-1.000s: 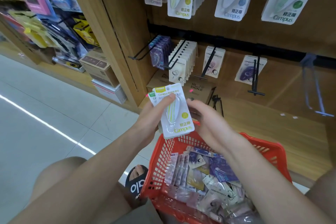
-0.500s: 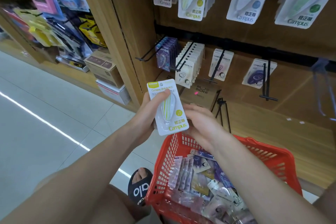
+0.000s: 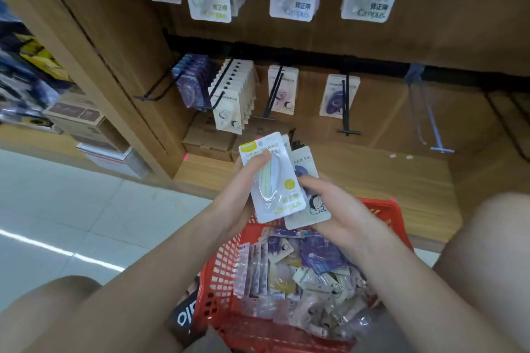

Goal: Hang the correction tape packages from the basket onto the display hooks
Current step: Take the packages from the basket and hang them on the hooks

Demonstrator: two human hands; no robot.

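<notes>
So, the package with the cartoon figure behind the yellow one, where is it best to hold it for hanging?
Pinch the cartoon package by its lower edge, from the right, about where the right hand holds it. The card is flat and nearly upright, and its top, where a hang hole would probably be, stays free; the yellow package in the left hand covers its left side.

The right hand [image 3: 341,218] now holds a second package [image 3: 312,206], fanned out behind the yellow-dot package [image 3: 272,178].
</notes>
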